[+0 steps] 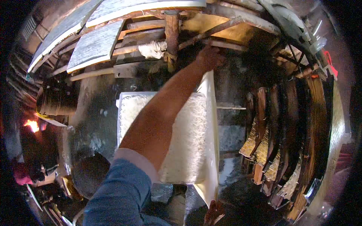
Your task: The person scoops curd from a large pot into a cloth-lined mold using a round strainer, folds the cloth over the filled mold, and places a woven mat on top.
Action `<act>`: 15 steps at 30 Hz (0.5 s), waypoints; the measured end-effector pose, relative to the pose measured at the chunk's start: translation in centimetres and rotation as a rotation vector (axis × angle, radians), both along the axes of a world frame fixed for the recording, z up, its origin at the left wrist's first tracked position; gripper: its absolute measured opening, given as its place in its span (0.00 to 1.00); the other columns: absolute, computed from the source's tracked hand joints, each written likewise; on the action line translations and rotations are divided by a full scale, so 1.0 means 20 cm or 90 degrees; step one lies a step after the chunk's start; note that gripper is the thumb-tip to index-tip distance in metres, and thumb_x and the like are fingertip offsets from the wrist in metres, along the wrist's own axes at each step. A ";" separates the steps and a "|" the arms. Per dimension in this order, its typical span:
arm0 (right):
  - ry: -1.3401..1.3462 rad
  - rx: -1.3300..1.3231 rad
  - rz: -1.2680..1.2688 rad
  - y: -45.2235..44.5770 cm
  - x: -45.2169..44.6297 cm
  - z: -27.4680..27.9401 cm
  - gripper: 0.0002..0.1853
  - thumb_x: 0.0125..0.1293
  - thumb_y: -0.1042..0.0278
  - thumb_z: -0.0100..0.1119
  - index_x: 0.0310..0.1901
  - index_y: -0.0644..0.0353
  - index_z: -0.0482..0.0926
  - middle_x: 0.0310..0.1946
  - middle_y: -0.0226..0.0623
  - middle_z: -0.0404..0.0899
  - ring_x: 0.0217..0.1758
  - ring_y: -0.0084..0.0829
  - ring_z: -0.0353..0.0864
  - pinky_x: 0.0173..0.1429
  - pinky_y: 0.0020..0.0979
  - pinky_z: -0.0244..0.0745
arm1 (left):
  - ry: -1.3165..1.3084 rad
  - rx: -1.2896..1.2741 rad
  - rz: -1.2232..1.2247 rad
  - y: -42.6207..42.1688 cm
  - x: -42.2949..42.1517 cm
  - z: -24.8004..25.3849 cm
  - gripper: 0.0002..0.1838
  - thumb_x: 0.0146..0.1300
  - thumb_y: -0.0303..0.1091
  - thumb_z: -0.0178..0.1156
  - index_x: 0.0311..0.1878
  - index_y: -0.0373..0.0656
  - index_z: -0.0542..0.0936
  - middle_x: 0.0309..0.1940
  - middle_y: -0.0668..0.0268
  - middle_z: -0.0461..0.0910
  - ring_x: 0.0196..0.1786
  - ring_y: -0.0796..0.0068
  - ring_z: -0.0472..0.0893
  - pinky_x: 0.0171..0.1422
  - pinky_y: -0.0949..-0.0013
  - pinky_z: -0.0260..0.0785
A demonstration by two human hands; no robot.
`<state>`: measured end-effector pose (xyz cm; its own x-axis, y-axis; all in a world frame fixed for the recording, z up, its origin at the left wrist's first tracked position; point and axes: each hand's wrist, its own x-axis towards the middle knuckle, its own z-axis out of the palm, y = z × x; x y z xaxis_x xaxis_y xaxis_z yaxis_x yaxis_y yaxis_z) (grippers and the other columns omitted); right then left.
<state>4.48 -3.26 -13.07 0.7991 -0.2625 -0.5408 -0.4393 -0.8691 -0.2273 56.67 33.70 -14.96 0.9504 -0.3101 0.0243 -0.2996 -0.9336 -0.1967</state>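
Note:
A square tray [119,109] filled with a white, lumpy mass [188,147] that looks like curd lies in front of me. Along its right side runs a pale cloth [212,150], pulled up into a narrow strip. My left arm reaches across the tray, and my left hand [210,58] is closed at the cloth's far corner; its fingers are dark and partly hidden. At the near end, my right hand [214,213] is closed on the cloth's other corner, low in the view. The forearm covers part of the white mass.
Several tall wooden boards [290,132] lean in a row on the right. Behind the tray stands a wooden rack [172,34] bearing pale slabs [96,47] and a crumpled rag [152,49]. A fire [32,125] burns at far left, near a dark round vessel [90,173].

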 end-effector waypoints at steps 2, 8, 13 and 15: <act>-0.013 0.015 -0.015 0.15 -0.08 0.02 0.15 0.64 0.59 0.50 0.41 0.64 0.73 0.32 0.43 0.74 0.39 0.43 0.74 0.39 0.39 0.69 | -0.031 -0.013 0.007 0.20 -0.06 0.05 0.13 0.56 0.47 0.51 0.34 0.53 0.81 0.46 0.65 0.77 0.58 0.63 0.70 0.70 0.43 0.39; -0.026 0.087 -0.061 0.62 -0.31 0.00 0.14 0.63 0.60 0.51 0.41 0.64 0.73 0.32 0.43 0.74 0.38 0.42 0.74 0.39 0.39 0.69 | -0.132 -0.254 0.129 0.83 -0.30 -0.23 0.09 0.54 0.45 0.54 0.29 0.55 0.81 0.33 0.67 0.80 0.43 0.61 0.78 0.52 0.49 0.65; -0.013 0.156 -0.100 0.95 -0.42 -0.07 0.14 0.63 0.60 0.51 0.40 0.64 0.73 0.31 0.43 0.74 0.38 0.42 0.73 0.38 0.39 0.69 | -0.118 -0.376 0.086 1.33 -0.61 -0.98 0.04 0.47 0.36 0.60 0.28 0.50 0.80 0.24 0.67 0.79 0.31 0.61 0.79 0.38 0.62 0.73; 0.004 0.192 -0.116 1.04 -0.45 -0.12 0.13 0.63 0.61 0.51 0.40 0.64 0.73 0.31 0.43 0.74 0.37 0.42 0.73 0.38 0.39 0.69 | -0.118 -0.582 0.229 1.44 -0.77 -1.19 0.05 0.48 0.35 0.60 0.28 0.48 0.80 0.26 0.68 0.80 0.30 0.62 0.80 0.38 0.61 0.73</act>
